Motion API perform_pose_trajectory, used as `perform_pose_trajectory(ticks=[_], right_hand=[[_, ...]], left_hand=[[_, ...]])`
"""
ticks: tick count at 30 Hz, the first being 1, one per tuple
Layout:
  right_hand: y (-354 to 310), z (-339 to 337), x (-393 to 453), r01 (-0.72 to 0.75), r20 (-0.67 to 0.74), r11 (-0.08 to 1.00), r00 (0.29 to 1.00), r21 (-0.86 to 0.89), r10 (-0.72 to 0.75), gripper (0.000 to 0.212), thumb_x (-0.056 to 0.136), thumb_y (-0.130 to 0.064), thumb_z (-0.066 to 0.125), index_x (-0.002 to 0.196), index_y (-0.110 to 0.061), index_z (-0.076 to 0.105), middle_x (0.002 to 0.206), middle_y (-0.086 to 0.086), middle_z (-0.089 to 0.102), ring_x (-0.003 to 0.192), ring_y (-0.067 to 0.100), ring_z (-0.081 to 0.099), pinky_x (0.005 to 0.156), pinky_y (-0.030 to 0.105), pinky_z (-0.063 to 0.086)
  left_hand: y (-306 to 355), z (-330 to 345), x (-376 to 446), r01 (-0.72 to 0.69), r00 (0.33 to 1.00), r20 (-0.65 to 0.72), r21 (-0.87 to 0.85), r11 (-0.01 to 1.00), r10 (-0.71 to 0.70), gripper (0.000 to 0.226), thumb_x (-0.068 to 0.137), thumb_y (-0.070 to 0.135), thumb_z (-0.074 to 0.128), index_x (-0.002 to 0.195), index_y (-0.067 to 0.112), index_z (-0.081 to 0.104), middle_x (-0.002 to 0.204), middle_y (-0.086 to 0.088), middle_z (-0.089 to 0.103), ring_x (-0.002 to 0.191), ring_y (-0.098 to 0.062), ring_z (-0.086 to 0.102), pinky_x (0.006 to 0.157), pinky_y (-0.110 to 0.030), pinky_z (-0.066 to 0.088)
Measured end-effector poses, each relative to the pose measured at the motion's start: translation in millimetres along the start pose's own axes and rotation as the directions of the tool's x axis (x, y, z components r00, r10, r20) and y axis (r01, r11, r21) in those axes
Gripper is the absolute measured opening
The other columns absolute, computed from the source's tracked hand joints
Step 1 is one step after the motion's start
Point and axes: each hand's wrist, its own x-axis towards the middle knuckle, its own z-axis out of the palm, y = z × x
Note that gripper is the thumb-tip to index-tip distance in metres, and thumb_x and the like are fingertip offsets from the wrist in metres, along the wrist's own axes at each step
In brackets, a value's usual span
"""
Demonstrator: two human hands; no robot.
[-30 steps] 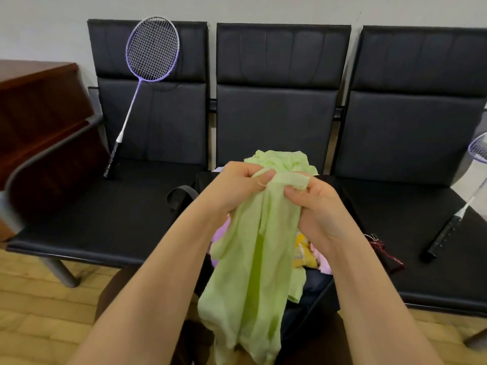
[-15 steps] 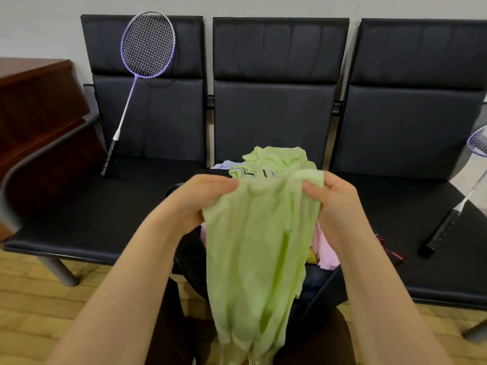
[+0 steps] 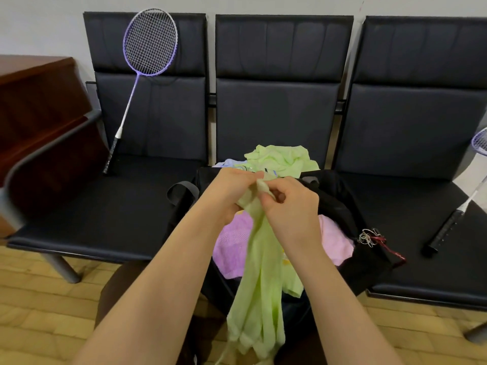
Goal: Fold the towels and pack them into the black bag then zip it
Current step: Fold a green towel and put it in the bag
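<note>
Both hands [image 3: 259, 196] pinching the green towel's [image 3: 259, 285] top edge, close together.

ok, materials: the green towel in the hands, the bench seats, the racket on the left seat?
Green towel: soft matte cloth, likely terry or microfibre; it hangs limp in folds from both hands. Bench seats: black padded upholstery with a dull sheen and stitched panels, leather or vinyl, can't tell which. Racket: thin glossy purple frame, white shaft, dark wrapped grip; metal or composite, unclear.
</note>
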Motion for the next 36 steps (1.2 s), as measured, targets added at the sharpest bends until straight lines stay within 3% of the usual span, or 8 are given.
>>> perform_pose_trajectory(ticks=[6,11,17,21,26,30,33,36], right_hand=[[-3,-3,-1,-0.043,0.247,0.999,0.968,0.011,0.039,0.010,0.080,-0.007,0.072,0.089,-0.010,0.075,0.077,-0.009,0.048,0.066,0.005,0.048,0.065,0.009,0.038],[1,-26,8,-0.339,0.293,0.829,0.930,0.445,0.223,0.036,0.080,0.019,0.050,0.081,-0.012,0.069,0.072,-0.005,0.065,0.069,0.011,0.060,0.074,0.030,0.055],[-1,-49,27,-0.285,0.515,0.911,0.852,0.300,0.097,0.034,0.077,0.011,0.067,0.091,-0.020,0.064,0.096,-0.006,0.067,0.096,0.007,0.062,0.084,0.020,0.051],[-11,-59,37,-0.296,0.620,0.937,0.775,0.187,0.121,0.017,0.077,-0.004,0.077,0.087,-0.012,0.066,0.075,-0.011,0.069,0.073,0.001,0.064,0.073,0.014,0.048],[-25,-83,58,-0.249,0.659,0.966,0.738,0.069,0.143,0.010,0.077,-0.015,0.079,0.069,-0.011,0.074,0.075,0.005,0.064,0.072,0.013,0.056,0.073,0.030,0.045],[-39,-92,76,-0.150,0.674,0.989,0.730,-0.006,0.115,0.017,0.077,-0.015,0.079,0.068,-0.006,0.067,0.104,-0.010,0.068,0.092,-0.001,0.062,0.082,0.015,0.045],[-51,-100,88,-0.233,0.711,0.969,0.695,0.081,0.108,0.018,0.086,-0.008,0.069,0.074,0.001,0.059,0.084,0.012,0.068,0.077,0.015,0.064,0.071,0.028,0.054],[-73,-117,107,-0.244,0.581,0.939,0.812,0.242,0.062,0.027,0.085,-0.007,0.069,0.062,-0.011,0.056,0.069,0.008,0.064,0.065,0.018,0.057,0.055,0.025,0.048]], left_hand=[[0,-10,-9,-0.165,0.974,0.170,0.099,0.981,0.147,0.020,0.091,0.014,0.062,0.077,0.002,0.068,0.074,-0.010,0.065,0.071,-0.020,0.062,0.070,-0.029,0.050],[-2,-22,-12,-0.209,0.961,0.204,0.093,0.973,0.187,0.012,0.090,-0.001,0.058,0.093,-0.002,0.069,0.080,-0.010,0.068,0.074,-0.021,0.065,0.073,-0.030,0.055],[15,-32,-23,-0.412,0.890,0.339,0.312,0.856,0.305,0.021,0.090,-0.002,0.059,0.084,0.014,0.071,0.075,-0.002,0.071,0.069,-0.007,0.067,0.064,-0.018,0.053],[35,-39,-33,-0.513,0.838,0.422,0.390,0.765,0.347,0.025,0.090,-0.004,0.058,0.087,0.017,0.070,0.078,0.006,0.072,0.078,-0.002,0.067,0.074,-0.015,0.051],[63,-50,-43,-0.608,0.774,0.481,0.383,0.696,0.412,0.018,0.081,0.010,0.056,0.092,0.023,0.064,0.080,-0.036,0.054,0.074,-0.023,0.046,0.066,-0.026,0.039],[97,-49,-52,-0.672,0.725,0.520,0.390,0.630,0.452,0.025,0.090,-0.003,0.056,0.083,0.019,0.066,0.070,0.004,0.065,0.062,-0.002,0.052,0.054,-0.008,0.036],[124,-53,-59,-0.680,0.728,0.478,0.411,0.608,0.491,0.028,0.090,-0.009,0.055,0.085,0.015,0.068,0.074,0.010,0.070,0.068,0.004,0.062,0.060,-0.006,0.042],[152,-66,-64,-0.684,0.729,0.427,0.436,0.584,0.535,0.023,0.088,-0.004,0.061,0.085,0.017,0.071,0.078,0.005,0.074,0.077,-0.003,0.068,0.071,-0.013,0.049]])
